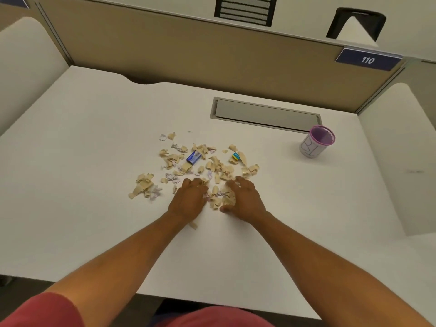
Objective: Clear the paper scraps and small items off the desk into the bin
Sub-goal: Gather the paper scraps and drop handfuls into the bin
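Note:
Several beige and white paper scraps [213, 167] lie scattered mid-desk on the white desk [94, 161]. Among them sit a small blue box [194, 157] and a small yellow-and-teal item [235, 156]. A pink mesh bin [317, 141] with a white paper label stands upright at the right. My left hand [188, 199] and my right hand [243, 197] rest on the near edge of the pile, fingers curved over scraps, with a small heap of scraps between them. What lies under the palms is hidden.
A grey cable-slot cover [264, 114] is set into the desk behind the scraps. Beige partition walls close off the back and both sides. A sign reading 110 [368, 60] hangs at the back right. One scrap [193, 225] lies by my left wrist.

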A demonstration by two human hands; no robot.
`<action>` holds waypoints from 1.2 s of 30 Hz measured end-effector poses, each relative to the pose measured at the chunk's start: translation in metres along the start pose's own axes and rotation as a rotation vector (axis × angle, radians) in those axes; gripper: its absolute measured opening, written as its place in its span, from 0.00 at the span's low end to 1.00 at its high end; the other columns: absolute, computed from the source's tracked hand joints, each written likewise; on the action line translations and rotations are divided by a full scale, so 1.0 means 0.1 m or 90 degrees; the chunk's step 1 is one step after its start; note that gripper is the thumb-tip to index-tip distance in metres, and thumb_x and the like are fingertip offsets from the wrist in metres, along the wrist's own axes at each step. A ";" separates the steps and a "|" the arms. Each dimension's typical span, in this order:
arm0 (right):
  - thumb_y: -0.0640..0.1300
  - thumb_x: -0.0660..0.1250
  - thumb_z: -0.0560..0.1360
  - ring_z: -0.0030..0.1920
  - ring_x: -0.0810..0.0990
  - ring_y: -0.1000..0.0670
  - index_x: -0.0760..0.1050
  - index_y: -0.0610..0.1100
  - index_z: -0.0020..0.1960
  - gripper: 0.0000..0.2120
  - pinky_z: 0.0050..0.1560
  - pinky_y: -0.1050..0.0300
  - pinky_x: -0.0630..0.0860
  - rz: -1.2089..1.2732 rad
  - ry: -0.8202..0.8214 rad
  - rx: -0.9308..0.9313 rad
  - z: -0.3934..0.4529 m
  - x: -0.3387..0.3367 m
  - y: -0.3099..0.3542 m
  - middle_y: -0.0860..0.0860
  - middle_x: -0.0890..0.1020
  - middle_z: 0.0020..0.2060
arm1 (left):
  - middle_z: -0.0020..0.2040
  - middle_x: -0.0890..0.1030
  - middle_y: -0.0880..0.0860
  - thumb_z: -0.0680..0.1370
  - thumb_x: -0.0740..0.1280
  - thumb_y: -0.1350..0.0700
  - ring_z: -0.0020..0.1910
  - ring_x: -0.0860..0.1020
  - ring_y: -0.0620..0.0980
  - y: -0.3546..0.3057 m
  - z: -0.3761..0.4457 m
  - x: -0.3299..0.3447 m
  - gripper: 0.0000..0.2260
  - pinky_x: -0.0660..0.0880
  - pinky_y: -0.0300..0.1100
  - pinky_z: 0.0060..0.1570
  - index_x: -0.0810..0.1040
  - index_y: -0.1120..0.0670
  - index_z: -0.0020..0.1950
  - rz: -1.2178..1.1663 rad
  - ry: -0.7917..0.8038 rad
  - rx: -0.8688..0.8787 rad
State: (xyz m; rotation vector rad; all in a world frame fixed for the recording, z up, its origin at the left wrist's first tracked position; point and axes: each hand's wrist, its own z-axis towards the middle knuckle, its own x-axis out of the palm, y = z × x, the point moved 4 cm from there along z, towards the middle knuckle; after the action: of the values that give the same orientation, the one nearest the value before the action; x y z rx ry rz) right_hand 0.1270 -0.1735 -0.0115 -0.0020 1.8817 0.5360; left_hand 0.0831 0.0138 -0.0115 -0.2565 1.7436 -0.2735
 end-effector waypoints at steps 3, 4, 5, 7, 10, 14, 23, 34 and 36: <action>0.52 0.74 0.73 0.71 0.68 0.42 0.76 0.53 0.68 0.24 0.62 0.48 0.74 -0.020 -0.039 0.018 -0.06 0.05 0.09 0.49 0.70 0.73 | 0.60 0.80 0.54 0.81 0.64 0.63 0.58 0.73 0.56 0.03 0.05 -0.04 0.11 0.77 0.49 0.54 0.83 0.56 0.59 -0.039 -0.019 0.035; 0.48 0.72 0.75 0.68 0.69 0.42 0.78 0.52 0.65 0.19 0.58 0.49 0.77 -0.027 -0.046 0.021 -0.08 0.06 0.12 0.50 0.72 0.69 | 0.58 0.82 0.55 0.80 0.64 0.65 0.57 0.74 0.56 0.06 0.06 -0.04 0.12 0.75 0.47 0.53 0.84 0.56 0.57 -0.059 -0.032 0.039; 0.44 0.69 0.77 0.66 0.71 0.43 0.79 0.50 0.63 0.15 0.54 0.49 0.79 -0.033 -0.051 0.024 -0.09 0.06 0.14 0.50 0.74 0.66 | 0.57 0.82 0.55 0.79 0.63 0.66 0.56 0.75 0.56 0.08 0.07 -0.04 0.12 0.73 0.45 0.53 0.84 0.57 0.57 -0.080 -0.043 0.036; 0.39 0.67 0.79 0.60 0.73 0.45 0.81 0.49 0.60 0.12 0.48 0.50 0.79 -0.046 -0.065 0.025 -0.10 0.06 0.17 0.50 0.77 0.58 | 0.56 0.83 0.55 0.79 0.64 0.66 0.56 0.77 0.56 0.13 0.09 -0.05 0.12 0.70 0.41 0.53 0.84 0.57 0.57 -0.125 -0.064 0.022; 0.38 0.66 0.79 0.55 0.75 0.46 0.82 0.47 0.57 0.10 0.48 0.53 0.76 -0.043 -0.082 0.021 -0.08 0.07 0.18 0.49 0.78 0.52 | 0.54 0.86 0.56 0.77 0.68 0.65 0.56 0.82 0.56 0.17 0.13 -0.09 0.10 0.71 0.40 0.54 0.86 0.59 0.56 -0.193 -0.094 0.001; 0.37 0.70 0.76 0.52 0.79 0.45 0.84 0.44 0.52 0.08 0.52 0.50 0.77 0.009 -0.091 0.023 -0.08 0.09 0.12 0.47 0.82 0.49 | 0.49 0.88 0.54 0.75 0.75 0.62 0.44 0.81 0.47 0.16 0.15 -0.16 0.08 0.72 0.32 0.45 0.89 0.56 0.53 -0.333 -0.128 -0.112; 0.40 0.80 0.70 0.42 0.86 0.49 0.88 0.48 0.43 0.05 0.51 0.56 0.84 0.709 -0.136 0.264 -0.19 -0.13 -0.33 0.45 0.89 0.42 | 0.49 0.85 0.60 0.75 0.73 0.71 0.39 0.85 0.54 -0.25 0.23 -0.19 0.09 0.86 0.44 0.44 0.86 0.61 0.51 -0.947 -0.050 -0.370; 0.32 0.76 0.72 0.49 0.85 0.45 0.85 0.35 0.55 0.11 0.59 0.51 0.83 0.859 -0.172 0.198 -0.14 -1.21 -1.25 0.38 0.87 0.52 | 0.45 0.85 0.57 0.74 0.74 0.72 0.34 0.85 0.47 -1.38 0.63 -0.16 0.09 0.85 0.39 0.43 0.85 0.63 0.51 -1.100 -0.051 -0.380; 0.32 0.77 0.72 0.48 0.85 0.46 0.85 0.36 0.54 0.11 0.59 0.51 0.83 0.796 -0.221 0.173 0.00 -1.58 -1.50 0.39 0.87 0.51 | 0.45 0.85 0.57 0.74 0.74 0.72 0.35 0.85 0.48 -1.55 0.70 -0.16 0.09 0.84 0.38 0.41 0.84 0.63 0.51 -1.130 -0.055 -0.390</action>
State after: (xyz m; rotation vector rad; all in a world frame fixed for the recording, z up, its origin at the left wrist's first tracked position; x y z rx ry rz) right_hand 0.2250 -0.3476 0.0750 1.4167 1.4122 1.0018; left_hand 0.1585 -0.1302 0.0404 -2.1892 0.9971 -0.9246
